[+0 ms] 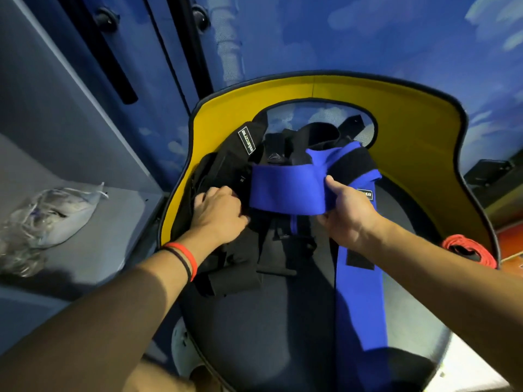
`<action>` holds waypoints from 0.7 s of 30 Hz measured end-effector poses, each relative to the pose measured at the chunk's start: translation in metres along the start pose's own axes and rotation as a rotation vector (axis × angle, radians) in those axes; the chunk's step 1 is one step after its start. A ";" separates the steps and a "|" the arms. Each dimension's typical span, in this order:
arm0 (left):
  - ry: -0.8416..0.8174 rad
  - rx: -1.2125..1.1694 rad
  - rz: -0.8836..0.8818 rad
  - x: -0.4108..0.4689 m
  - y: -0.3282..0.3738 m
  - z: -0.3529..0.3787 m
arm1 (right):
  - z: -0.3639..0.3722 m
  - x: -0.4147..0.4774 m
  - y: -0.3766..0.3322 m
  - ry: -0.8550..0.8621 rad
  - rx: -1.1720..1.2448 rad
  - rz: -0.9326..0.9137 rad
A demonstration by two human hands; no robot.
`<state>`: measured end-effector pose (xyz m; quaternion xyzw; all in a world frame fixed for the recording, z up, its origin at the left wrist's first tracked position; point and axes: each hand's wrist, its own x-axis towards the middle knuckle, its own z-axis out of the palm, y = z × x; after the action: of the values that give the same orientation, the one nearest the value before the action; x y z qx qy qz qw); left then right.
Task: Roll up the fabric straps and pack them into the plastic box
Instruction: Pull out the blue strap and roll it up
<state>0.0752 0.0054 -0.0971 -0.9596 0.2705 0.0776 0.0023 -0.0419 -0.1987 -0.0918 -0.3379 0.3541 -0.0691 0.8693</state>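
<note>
**A:** Head view, looking down on a chair (410, 131) with a yellow inner back; the straps are piled where the back meets the dark seat (268, 321).

**B:** And both hands are in the pile; the right hand (348, 213) has the blue strap (285, 190), thumb (334, 185) pressed on top and fingers tucked beneath, so that's a firm pinch on the fabric.

**A:** The pinched stretch is lifted and pulled flat across the middle of the heap; the rest of the blue strap folds over by the hand and runs down the seat toward the person, with a black patch (360, 260) showing on it.

**B:** Over to the left hand (220, 213); knuckles up, fingers curled down into the black straps (226, 176) and closed on a fold of them; the fingertips themselves are buried in the cloth.

**A:** The black straps lie tangled against the left side of the chair back, one wearing a white-lettered label (246, 142); a few ends spill forward onto the seat under the left wrist.

**B:** Red and black wristbands (184, 258) on that wrist; the two hands sit close together, just the edge of the blue strap between them.

**A:** Off to the left, a crumpled clear plastic bag (53, 216) rests on a grey shelf (113, 236); on the right, a coiled red cord (469, 250) lies at the chair's edge.
</note>
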 end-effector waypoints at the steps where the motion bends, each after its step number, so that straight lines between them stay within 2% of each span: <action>1: 0.043 0.009 -0.017 0.001 -0.006 -0.004 | -0.005 0.003 -0.003 0.024 0.001 -0.013; 4: 0.122 -0.013 -0.056 0.002 -0.014 -0.012 | -0.017 0.010 -0.005 0.128 -0.024 -0.029; 7: 0.091 -0.090 -0.069 -0.001 -0.008 -0.016 | -0.025 0.010 -0.003 0.202 -0.146 -0.017; 9: 0.062 -0.225 -0.038 0.000 0.000 -0.021 | -0.025 0.006 -0.001 0.198 -0.201 0.003; 13: 0.111 -0.657 0.066 -0.006 0.033 -0.041 | -0.021 -0.002 -0.003 0.074 -0.221 0.100; 15: 0.019 -0.858 0.055 -0.011 0.049 -0.047 | -0.022 -0.007 -0.007 0.006 -0.246 0.127; 18: -0.207 -1.155 -0.042 -0.015 0.058 -0.047 | -0.026 -0.014 -0.013 -0.127 -0.296 0.133; 21: -0.353 -1.461 -0.121 -0.019 0.057 -0.053 | -0.032 -0.019 -0.014 -0.156 -0.385 0.086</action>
<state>0.0373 -0.0355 -0.0400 -0.7034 0.0925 0.3895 -0.5873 -0.0758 -0.2197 -0.0888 -0.4867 0.3065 0.0634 0.8156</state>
